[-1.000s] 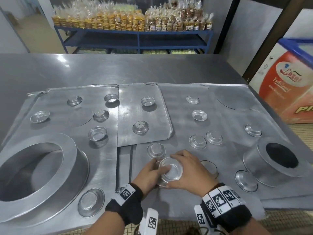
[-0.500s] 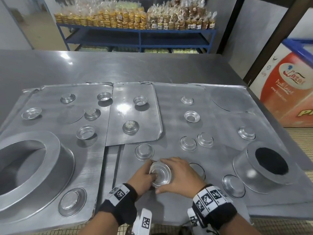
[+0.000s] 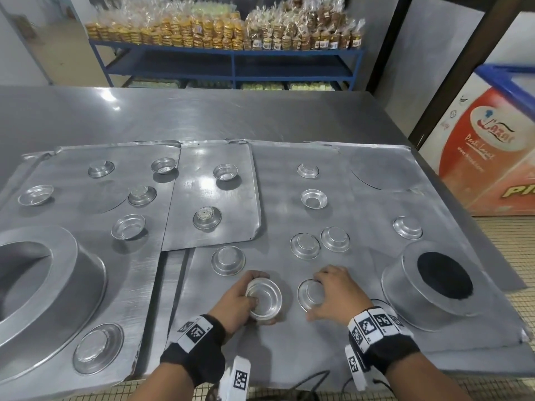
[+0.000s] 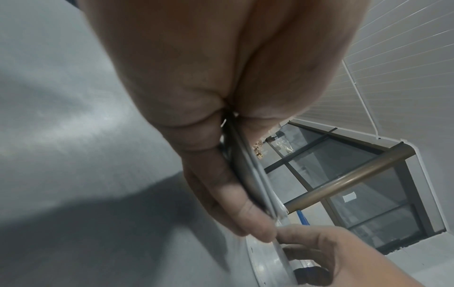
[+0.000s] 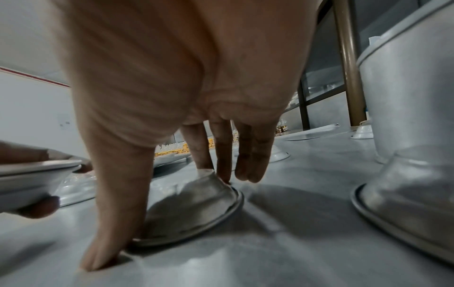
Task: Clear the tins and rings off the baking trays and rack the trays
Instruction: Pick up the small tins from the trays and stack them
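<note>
My left hand (image 3: 236, 299) grips a small stack of shallow metal tins (image 3: 265, 299), held open side up just above the right baking tray (image 3: 362, 204). In the left wrist view the stack's rims (image 4: 248, 178) sit between thumb and fingers. My right hand (image 3: 333, 293) arches over an upside-down small tin (image 3: 309, 293) lying flat on the same tray. Its thumb (image 5: 105, 223) is at the near rim and its fingers (image 5: 223, 165) touch the far side of that tin (image 5: 191, 209). Several more small tins are scattered over the trays.
A big metal ring (image 3: 66, 270) stands on the left tray (image 3: 72, 204), and a smaller tray (image 3: 208, 198) overlaps the middle. A large upturned tin with a hole (image 3: 405, 287) stands close to my right wrist. The steel table (image 3: 202, 117) extends behind, with a chest freezer (image 3: 492, 146) to the right.
My right hand has let go of the stack and moved right onto the neighbouring upside-down tin. The left hand still holds the stack in about the same place.
</note>
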